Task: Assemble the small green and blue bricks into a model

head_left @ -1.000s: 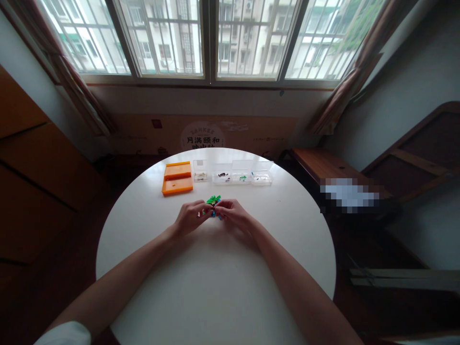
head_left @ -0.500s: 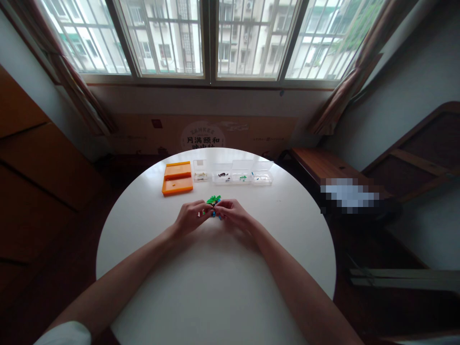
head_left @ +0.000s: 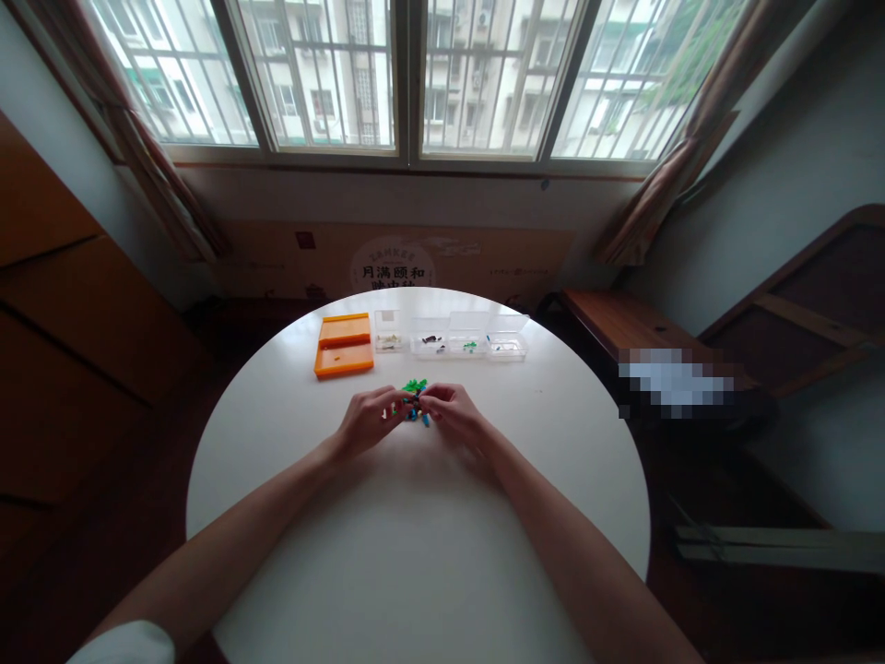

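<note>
While left hand point(head_left: 377, 412) and right hand point(head_left: 451, 409) are pinching small pieces point(head_left: 415, 386) nearer table's point(head_left: 415, 535) far edge | exact piece indistinct | fingerwork proceeding, next move seemingly needing steadiness

A loose multicoloured heap of tiny plastic pieces point(head_left: 415, 385) is mixing bright green, blue and dark tones. The flat rectangular tray of orange plastic point(head_left: 349, 355) is showing one plain tone. Transparent rectangular plastic boxes point(head_left: 468, 323) are revealing cream pieces point(head_left: 389, 344), near-black pieces point(head_left: 432, 339) and green pieces point(head_left: 470, 347). The round, smooth-surfaced white tabletop point(head_left: 415, 526) is looking plain. The long tan panel point(head_left: 277, 249) is displaying black characters point(head_left: 394, 274) and a dark red square point(head_left: 305, 240).
</note>
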`<state>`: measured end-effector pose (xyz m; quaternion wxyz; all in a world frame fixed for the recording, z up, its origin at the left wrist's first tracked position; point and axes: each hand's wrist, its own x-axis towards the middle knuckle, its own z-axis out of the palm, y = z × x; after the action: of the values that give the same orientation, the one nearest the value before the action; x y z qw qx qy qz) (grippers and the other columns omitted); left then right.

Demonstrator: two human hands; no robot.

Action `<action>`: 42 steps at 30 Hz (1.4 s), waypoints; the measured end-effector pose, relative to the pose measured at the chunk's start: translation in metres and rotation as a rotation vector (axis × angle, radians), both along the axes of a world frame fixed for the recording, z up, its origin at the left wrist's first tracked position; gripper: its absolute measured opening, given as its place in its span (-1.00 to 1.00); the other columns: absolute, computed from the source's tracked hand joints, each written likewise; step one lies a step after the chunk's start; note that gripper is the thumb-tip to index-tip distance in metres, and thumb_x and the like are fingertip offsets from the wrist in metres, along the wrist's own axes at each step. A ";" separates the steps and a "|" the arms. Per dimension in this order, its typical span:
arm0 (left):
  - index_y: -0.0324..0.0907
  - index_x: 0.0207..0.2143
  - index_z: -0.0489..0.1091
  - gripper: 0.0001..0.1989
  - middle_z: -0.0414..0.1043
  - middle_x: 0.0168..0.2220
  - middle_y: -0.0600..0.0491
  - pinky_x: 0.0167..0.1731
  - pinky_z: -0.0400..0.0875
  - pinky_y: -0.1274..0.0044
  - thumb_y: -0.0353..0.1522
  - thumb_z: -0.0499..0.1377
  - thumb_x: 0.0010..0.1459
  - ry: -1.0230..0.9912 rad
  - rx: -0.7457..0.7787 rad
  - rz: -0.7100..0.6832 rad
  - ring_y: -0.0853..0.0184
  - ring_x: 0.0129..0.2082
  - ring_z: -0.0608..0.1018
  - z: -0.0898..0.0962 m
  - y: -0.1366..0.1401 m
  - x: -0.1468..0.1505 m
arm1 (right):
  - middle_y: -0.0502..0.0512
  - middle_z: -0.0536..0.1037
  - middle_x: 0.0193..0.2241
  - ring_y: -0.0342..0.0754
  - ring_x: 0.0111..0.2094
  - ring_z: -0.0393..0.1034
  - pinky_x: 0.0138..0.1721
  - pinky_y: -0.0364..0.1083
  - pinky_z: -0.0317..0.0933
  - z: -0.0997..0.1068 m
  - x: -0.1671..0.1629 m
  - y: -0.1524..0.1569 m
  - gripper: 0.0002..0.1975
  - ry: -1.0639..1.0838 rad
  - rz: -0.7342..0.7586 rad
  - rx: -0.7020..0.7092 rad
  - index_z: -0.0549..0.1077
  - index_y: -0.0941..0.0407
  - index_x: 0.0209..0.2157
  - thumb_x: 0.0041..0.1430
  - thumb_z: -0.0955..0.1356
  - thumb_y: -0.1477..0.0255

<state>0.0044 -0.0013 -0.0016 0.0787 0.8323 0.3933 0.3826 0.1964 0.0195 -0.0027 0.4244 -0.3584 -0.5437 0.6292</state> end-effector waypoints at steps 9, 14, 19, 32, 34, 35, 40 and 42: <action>-0.21 -0.38 0.48 -0.77 0.41 -0.52 0.07 -0.56 0.27 0.69 -0.33 0.06 0.20 0.012 0.007 0.010 0.51 -0.60 0.39 -0.001 0.005 -0.001 | 0.00 0.37 -0.69 -0.25 -0.69 0.07 -0.65 -0.17 -0.07 0.000 0.013 0.043 -0.68 -0.092 -0.448 0.012 0.43 0.20 -0.58 -0.21 0.44 0.21; -0.20 -0.38 0.48 -0.78 0.40 -0.53 0.08 -0.54 0.28 0.68 -0.33 0.06 0.20 0.008 -0.001 0.003 0.51 -0.59 0.39 -0.003 0.007 -0.002 | 0.02 0.40 -0.70 -0.23 -0.68 0.12 -0.61 -0.15 0.02 0.007 0.007 0.079 -0.68 -0.073 -0.554 -0.024 0.42 0.19 -0.55 -0.27 0.46 0.23; -0.20 -0.38 0.47 -0.78 0.41 -0.51 0.08 -0.54 0.28 0.69 -0.33 0.07 0.19 0.001 -0.007 0.002 0.51 -0.59 0.39 -0.003 0.007 -0.003 | 0.09 0.48 -0.63 -0.18 -0.62 0.22 -0.58 -0.16 0.07 0.012 -0.002 0.098 -0.68 -0.071 -0.549 -0.074 0.45 0.19 -0.47 -0.25 0.45 0.25; -0.20 -0.39 0.47 -0.80 0.40 -0.53 0.10 -0.54 0.24 0.69 -0.34 0.08 0.19 0.017 -0.023 0.011 0.52 -0.60 0.37 -0.005 0.006 -0.002 | 0.08 0.48 -0.57 -0.14 -0.57 0.31 -0.52 -0.15 0.19 -0.007 0.003 0.038 -0.80 -0.326 -0.368 0.253 0.50 0.22 -0.41 -0.04 0.32 0.38; -0.21 -0.39 0.47 -0.79 0.40 -0.52 0.09 -0.54 0.24 0.69 -0.34 0.08 0.19 0.016 -0.032 0.024 0.52 -0.60 0.37 -0.006 0.006 -0.002 | 0.09 0.50 -0.52 -0.13 -0.53 0.33 -0.45 -0.13 0.22 -0.013 0.003 0.030 -0.83 -0.452 -0.374 0.410 0.51 0.20 -0.41 0.00 0.31 0.43; -0.21 -0.38 0.47 -0.79 0.41 -0.52 0.09 -0.54 0.25 0.69 -0.33 0.08 0.19 0.016 -0.036 0.028 0.52 -0.60 0.37 -0.007 0.007 -0.002 | 0.09 0.50 -0.48 -0.14 -0.51 0.34 -0.42 -0.13 0.23 -0.015 0.003 0.026 -0.83 -0.492 -0.375 0.484 0.52 0.19 -0.39 0.02 0.30 0.46; -0.21 -0.36 0.47 -0.80 0.41 -0.50 0.08 -0.53 0.26 0.68 -0.32 0.09 0.18 0.000 -0.042 0.025 0.52 -0.59 0.36 -0.012 0.008 -0.004 | 0.11 0.45 -0.34 -0.13 -0.42 0.35 -0.33 -0.13 0.27 -0.023 0.001 0.013 -0.78 -0.626 -0.363 0.664 0.53 0.13 -0.28 0.08 0.28 0.54; -0.21 -0.36 0.47 -0.81 0.40 -0.51 0.08 -0.54 0.25 0.69 -0.33 0.09 0.18 -0.004 -0.052 0.017 0.52 -0.60 0.35 -0.013 0.008 -0.004 | 0.14 0.43 -0.29 -0.08 -0.31 0.36 -0.23 -0.09 0.28 -0.024 0.000 0.011 -0.76 -0.679 -0.356 0.714 0.53 0.11 -0.25 0.07 0.28 0.56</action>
<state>0.0000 0.0065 -0.0148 0.0980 0.8257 0.4101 0.3747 0.1964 0.0301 -0.0271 0.4202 -0.4620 -0.7621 0.1711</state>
